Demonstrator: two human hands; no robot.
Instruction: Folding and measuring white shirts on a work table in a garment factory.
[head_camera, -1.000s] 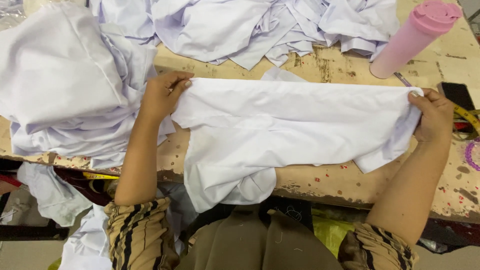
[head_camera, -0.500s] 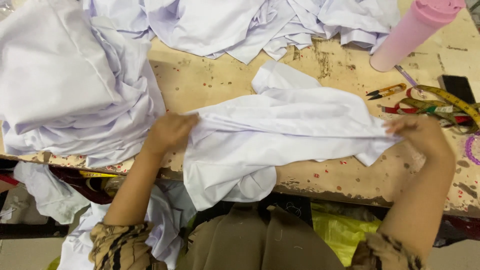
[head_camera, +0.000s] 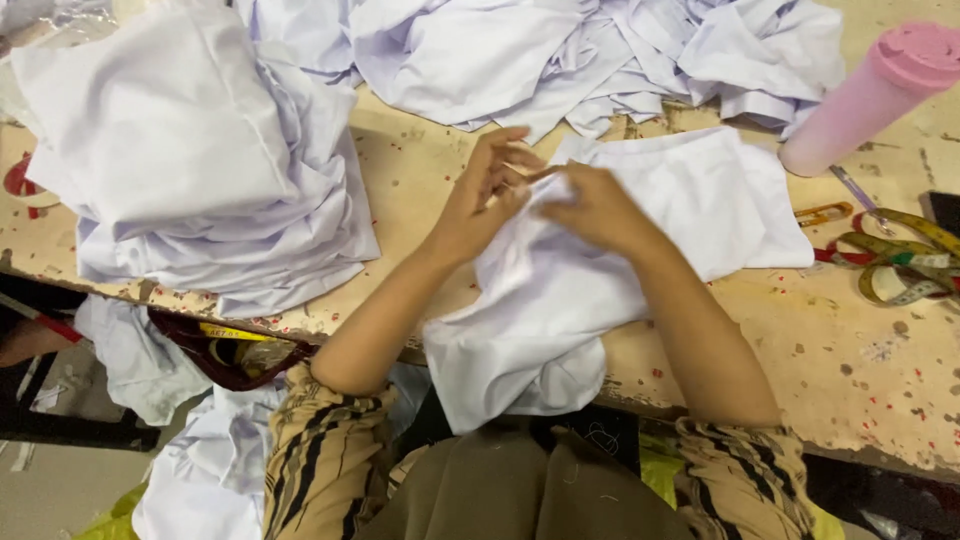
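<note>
Pinching white garment (head_camera: 600, 290) at upper edge: left hand (head_camera: 482, 200) and right hand (head_camera: 592, 205) meet, fingertips closed on cloth. Garment long axis diagonal, running from pink bottle (head_camera: 868, 98) down toward table's (head_camera: 840, 370) near edge, lower end overhanging. Plain white, rumpled, folded.

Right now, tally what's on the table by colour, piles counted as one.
White: 3, held garment, left pile, back heap
Pink: 1, bottle
Yellow: 1, tape measure
Orange: 1, snips
Total: 6
</note>
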